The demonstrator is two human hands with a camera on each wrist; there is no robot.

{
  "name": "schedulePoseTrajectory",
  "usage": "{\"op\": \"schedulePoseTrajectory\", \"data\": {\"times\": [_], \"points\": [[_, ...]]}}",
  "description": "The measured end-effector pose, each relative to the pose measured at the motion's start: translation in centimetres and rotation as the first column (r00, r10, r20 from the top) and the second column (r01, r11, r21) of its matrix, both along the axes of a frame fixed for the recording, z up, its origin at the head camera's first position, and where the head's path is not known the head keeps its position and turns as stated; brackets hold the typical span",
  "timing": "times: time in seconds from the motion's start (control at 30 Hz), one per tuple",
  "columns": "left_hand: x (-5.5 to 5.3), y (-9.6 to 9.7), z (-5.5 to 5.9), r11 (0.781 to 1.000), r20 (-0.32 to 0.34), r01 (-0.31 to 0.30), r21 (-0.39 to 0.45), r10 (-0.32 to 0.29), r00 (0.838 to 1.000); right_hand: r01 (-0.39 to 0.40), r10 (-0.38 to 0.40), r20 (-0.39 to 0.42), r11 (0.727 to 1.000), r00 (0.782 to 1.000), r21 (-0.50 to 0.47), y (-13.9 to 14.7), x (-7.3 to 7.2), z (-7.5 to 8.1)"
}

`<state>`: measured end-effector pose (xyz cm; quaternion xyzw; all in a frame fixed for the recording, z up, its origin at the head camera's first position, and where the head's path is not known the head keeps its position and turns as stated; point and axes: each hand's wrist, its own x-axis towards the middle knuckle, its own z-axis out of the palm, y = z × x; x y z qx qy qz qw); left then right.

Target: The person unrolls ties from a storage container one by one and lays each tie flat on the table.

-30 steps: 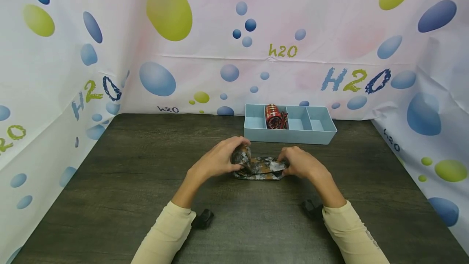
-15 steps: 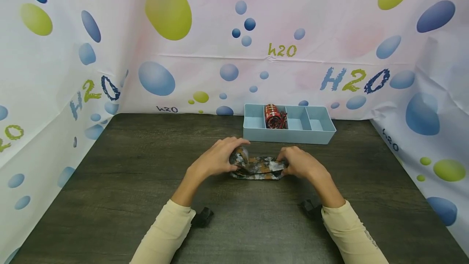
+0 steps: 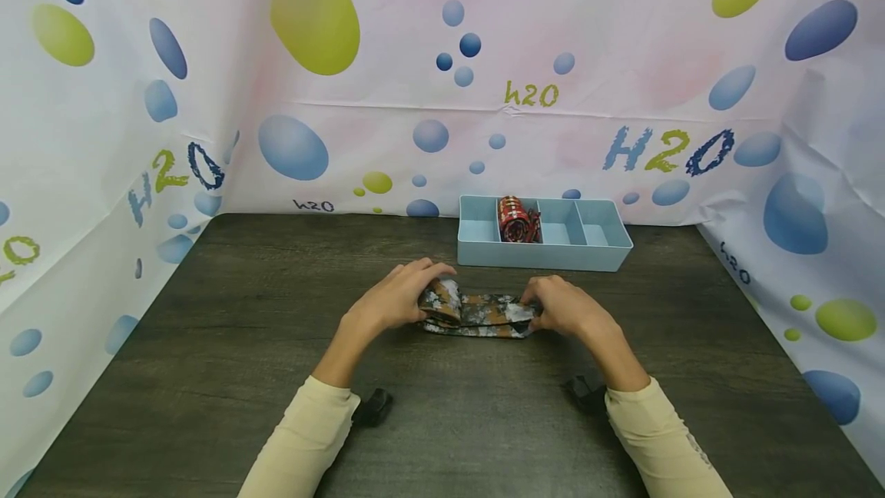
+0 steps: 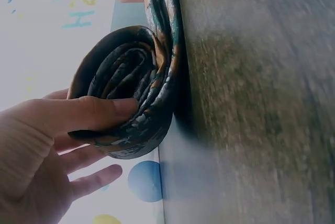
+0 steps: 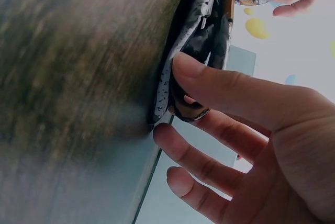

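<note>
A strip of shiny cloth point(image 3: 494, 312) with a brown, white and dark green pattern lies on the table in front of the person. Its left end is coiled into a thick roll point(image 4: 123, 77). The left hand point(image 3: 397, 294) holds this roll, thumb against the coiled end and fingers behind, as the left wrist view shows. At the other end, the right hand point(image 3: 567, 306) pinches the flat folded layers point(image 5: 201, 51) between thumb and fingers. Some of the right hand's other fingers stand apart from the cloth in the right wrist view.
Behind the cloth stands a light blue tray point(image 3: 546, 256) with several compartments. A red plaid rolled cloth point(image 3: 515, 221) sits in one of them. The dark wooden table point(image 3: 276, 275) meets a bubble-printed white sheet point(image 3: 387, 91) at the back and sides.
The left hand and the rolled end have shifted a little to the left, and more of the flat strip shows between the hands. The right hand has stayed nearly in place.
</note>
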<state>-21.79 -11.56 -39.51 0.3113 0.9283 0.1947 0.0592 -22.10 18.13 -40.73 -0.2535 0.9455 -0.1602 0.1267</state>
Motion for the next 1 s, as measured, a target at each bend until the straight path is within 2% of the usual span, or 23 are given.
{"op": "schedulePoseTrajectory", "data": {"times": [0.37,0.7,0.87,1.0], "points": [[0.0,0.7,0.2,1.000,0.013,0.021,-0.004,-0.021,1.000,0.001,-0.001,-0.004,1.000,1.000,0.004,-0.1,0.0,0.1],[0.0,1.5,-0.2,0.999,0.019,0.023,-0.037,-0.022,1.000,0.006,-0.006,-0.015,1.000,1.000,-0.004,-0.2,0.0,0.2],[0.0,1.0,-0.3,1.000,0.013,0.010,-0.027,-0.010,1.000,0.001,-0.001,-0.011,1.000,1.000,0.002,-0.2,0.0,0.1],[-0.1,0.2,-0.1,1.000,0.005,0.010,0.021,-0.010,1.000,0.000,0.000,-0.006,1.000,1.000,-0.003,-0.2,0.1,0.1]]}}
